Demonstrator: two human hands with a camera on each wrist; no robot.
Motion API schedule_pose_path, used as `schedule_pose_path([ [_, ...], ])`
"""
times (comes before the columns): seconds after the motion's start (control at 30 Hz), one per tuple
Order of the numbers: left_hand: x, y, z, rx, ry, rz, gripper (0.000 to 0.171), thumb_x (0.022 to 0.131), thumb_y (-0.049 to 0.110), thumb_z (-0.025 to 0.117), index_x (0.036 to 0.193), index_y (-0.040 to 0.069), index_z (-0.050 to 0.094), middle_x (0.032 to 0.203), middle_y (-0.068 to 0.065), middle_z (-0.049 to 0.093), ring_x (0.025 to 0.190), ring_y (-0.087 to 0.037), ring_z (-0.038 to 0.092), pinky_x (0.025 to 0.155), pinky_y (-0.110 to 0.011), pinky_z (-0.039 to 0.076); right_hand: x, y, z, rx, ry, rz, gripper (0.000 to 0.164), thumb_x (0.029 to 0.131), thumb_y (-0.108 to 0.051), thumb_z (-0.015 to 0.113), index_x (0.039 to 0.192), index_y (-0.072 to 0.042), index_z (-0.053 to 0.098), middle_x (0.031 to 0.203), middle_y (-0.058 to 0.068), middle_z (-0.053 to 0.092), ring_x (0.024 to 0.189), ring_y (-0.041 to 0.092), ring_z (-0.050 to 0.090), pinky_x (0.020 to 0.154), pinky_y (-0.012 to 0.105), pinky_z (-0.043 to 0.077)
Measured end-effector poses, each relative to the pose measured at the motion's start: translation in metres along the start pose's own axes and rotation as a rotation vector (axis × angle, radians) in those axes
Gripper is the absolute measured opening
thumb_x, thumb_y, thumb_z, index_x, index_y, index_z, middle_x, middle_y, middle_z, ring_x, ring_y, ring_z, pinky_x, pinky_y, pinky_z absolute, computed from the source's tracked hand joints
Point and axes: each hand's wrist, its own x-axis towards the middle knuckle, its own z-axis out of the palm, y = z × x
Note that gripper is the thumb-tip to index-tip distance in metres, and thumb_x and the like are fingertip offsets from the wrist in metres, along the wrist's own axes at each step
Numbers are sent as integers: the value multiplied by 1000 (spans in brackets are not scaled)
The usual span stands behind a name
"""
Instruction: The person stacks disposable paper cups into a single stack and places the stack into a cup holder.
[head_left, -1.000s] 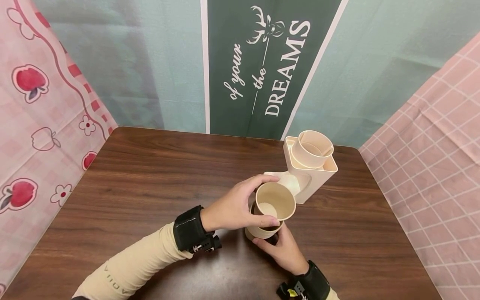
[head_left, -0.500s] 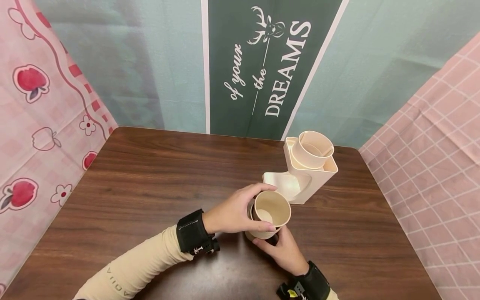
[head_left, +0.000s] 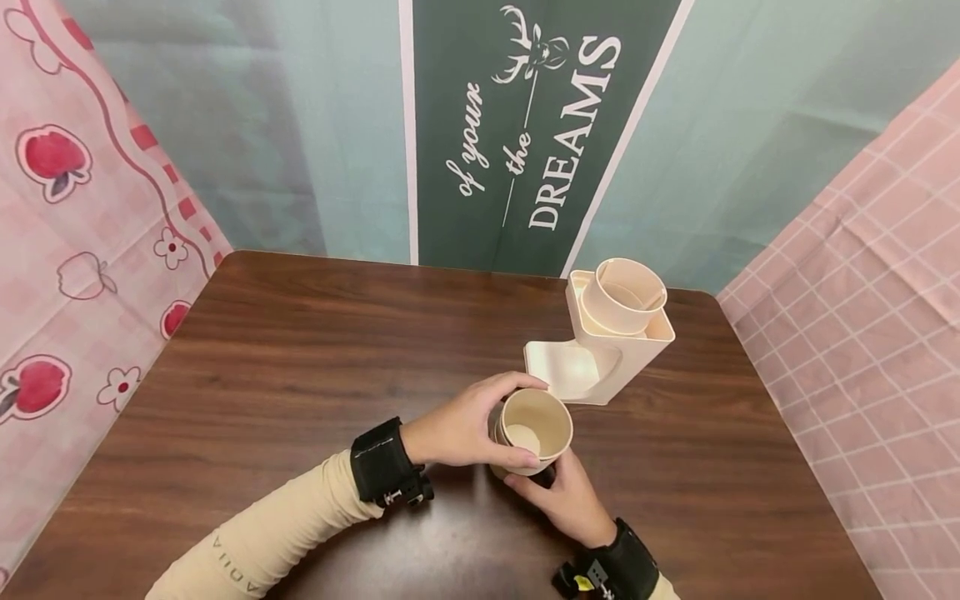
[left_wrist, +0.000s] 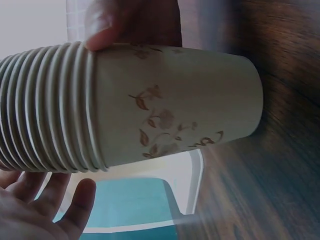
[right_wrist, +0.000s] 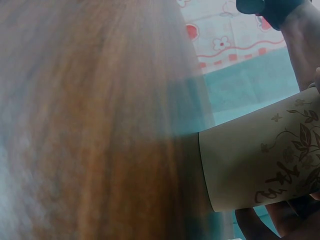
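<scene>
Several paper cups nest in one upright stack (left_wrist: 165, 105) on the table; the lowest shows a brown flower print. In the head view, the open mouth of the top cup (head_left: 551, 417) faces up. My left hand (head_left: 461, 421) grips the upper cups from the left, thumb on the near side and fingers on the far side. Lower down, my right hand (head_left: 573, 504) holds the stack from the right, its thumb in front. In the right wrist view, the printed side of the bottom cup (right_wrist: 260, 155) shows beside the right fingers.
Behind the stack stands a cream plastic holder (head_left: 626, 358) with a round tube (head_left: 626, 296) on its top and a flat foot reaching left. The brown wooden table (head_left: 337, 333) stretches widely to the left. Patterned cloths (head_left: 862, 333) hang around its sides and back.
My left hand has moved down and slightly left with the upper cups, which now sit deeper in the stack. The right hand has stayed in place around the lower part.
</scene>
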Motion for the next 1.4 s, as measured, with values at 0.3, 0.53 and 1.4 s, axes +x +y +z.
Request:
schedule_pose_path([
  [0.3, -2, -5, -2, -15, -36, 6, 78, 74, 44, 77, 137, 10, 46, 119, 6, 59, 111, -10, 53, 97, -28, 42, 0, -3, -1, 14, 8, 27, 68, 74, -9, 78, 133, 0, 44, 123, 11, 57, 112, 25, 54, 94, 39, 44],
  [0.53, -2, -9, -3, -36, -52, 36, 75, 76, 36, 76, 140, 13, 44, 123, 5, 58, 115, -11, 51, 100, -30, 40, 0, -4, 0, 28, 9, 25, 69, 74, -5, 77, 133, -1, 44, 124, 13, 56, 112, 26, 54, 94, 38, 44],
  [1.4, -34, -37, 12, -33, 44, -70, 79, 72, 45, 75, 140, 16, 46, 135, 6, 52, 119, -10, 49, 95, -29, 45, -2, 18, -9, 91, -17, -11, 91, 76, -15, 78, 150, -19, 25, 143, 8, 41, 126, 21, 42, 102, 28, 37],
])
